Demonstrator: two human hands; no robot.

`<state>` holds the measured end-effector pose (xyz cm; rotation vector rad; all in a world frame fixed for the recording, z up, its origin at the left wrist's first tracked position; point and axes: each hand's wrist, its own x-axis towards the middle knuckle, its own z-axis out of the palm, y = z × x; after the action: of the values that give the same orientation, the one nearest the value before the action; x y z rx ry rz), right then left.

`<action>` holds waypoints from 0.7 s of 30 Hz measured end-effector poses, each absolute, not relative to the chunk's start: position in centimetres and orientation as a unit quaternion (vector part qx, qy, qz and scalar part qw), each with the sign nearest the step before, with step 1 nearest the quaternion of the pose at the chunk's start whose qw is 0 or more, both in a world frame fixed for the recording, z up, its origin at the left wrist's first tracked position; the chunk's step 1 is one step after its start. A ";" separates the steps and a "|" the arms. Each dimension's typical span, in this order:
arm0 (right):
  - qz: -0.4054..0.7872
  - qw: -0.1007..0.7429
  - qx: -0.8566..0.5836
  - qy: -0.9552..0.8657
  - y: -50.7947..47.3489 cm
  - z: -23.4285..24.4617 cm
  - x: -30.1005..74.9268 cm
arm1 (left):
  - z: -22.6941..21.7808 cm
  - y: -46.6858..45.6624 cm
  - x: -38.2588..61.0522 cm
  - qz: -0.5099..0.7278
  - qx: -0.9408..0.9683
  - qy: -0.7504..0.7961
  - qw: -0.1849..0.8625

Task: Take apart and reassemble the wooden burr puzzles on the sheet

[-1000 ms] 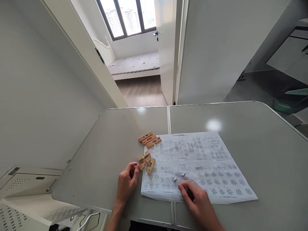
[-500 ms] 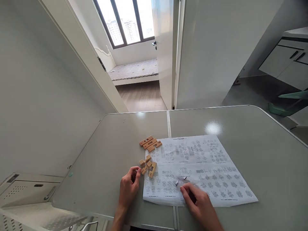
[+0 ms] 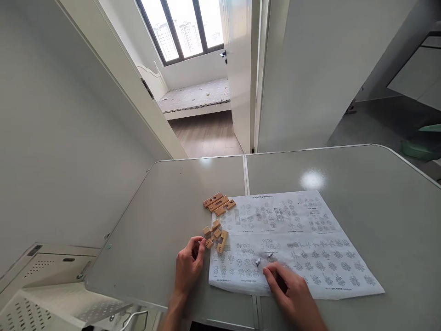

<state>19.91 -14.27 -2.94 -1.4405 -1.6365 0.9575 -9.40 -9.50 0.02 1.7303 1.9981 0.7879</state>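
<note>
On the table's left half, my left hand (image 3: 189, 262) is curled, thumb and index fingertips together. They are right beside a cross-shaped cluster of light wooden puzzle pieces (image 3: 217, 233); whether they grip it I cannot tell. Close by lies a notched wooden piece (image 3: 222, 242). Farther back, several darker wooden puzzle pieces (image 3: 219, 203) lie side by side. My right hand (image 3: 290, 286) is closed in a pinch over the lower part of a printed paper sheet (image 3: 248, 236). At its fingertips is a small greyish patch with crumpled tips (image 3: 258, 262), too small to name.
The grey table (image 3: 165, 202) has a seam down its middle and a rounded far edge. A white perforated cabinet (image 3: 55, 266) stands at the lower left. Beyond the table, an open door (image 3: 237, 87) shows a bed (image 3: 196, 96) under a window.
The view has shifted slightly, so the table and sheet appear a little farther right. Both hands and the wooden pieces keep nearly the same places relative to each other.
</note>
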 end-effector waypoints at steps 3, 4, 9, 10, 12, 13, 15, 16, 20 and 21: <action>0.375 0.375 -0.568 -0.630 -14.5 -2.9 19.7 | 0.0 -9.5 -9.4 0.283 0.615 0.710 0.193; 0.377 0.375 -0.569 -0.627 -14.6 -2.8 19.7 | 0.0 -9.5 -9.4 0.285 0.614 0.710 0.193; 0.410 0.349 -0.544 -0.644 -13.5 -1.5 20.6 | 0.0 -9.4 -9.4 0.289 0.614 0.710 0.187; 0.411 0.342 -0.532 -0.657 -12.8 -1.1 20.9 | 0.0 -9.4 -9.3 0.290 0.614 0.710 0.188; 0.401 0.334 -0.511 -0.683 -11.0 -0.3 21.5 | 0.1 -9.4 -9.3 0.295 0.610 0.710 0.191; 0.390 0.331 -0.504 -0.696 -10.0 0.0 21.8 | 0.1 -9.5 -9.4 0.297 0.608 0.710 0.196; 0.365 0.321 -0.508 -0.711 -7.7 0.4 22.3 | 0.2 -9.5 -9.4 0.307 0.600 0.708 0.209; 0.362 0.317 -0.503 -0.718 -6.7 0.4 22.4 | 0.3 -9.5 -9.5 0.313 0.596 0.707 0.216; 0.369 0.331 -0.483 -0.722 -3.3 -0.5 22.9 | 0.6 -8.9 -9.6 0.339 0.585 0.702 0.223; 0.386 0.336 -0.479 -0.714 -2.8 -0.9 23.0 | 0.8 -8.5 -9.5 0.345 0.586 0.700 0.218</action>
<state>22.95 -2.82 -0.86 -1.2480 -1.8615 1.0056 -9.50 -8.53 0.76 1.6231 1.9380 0.9544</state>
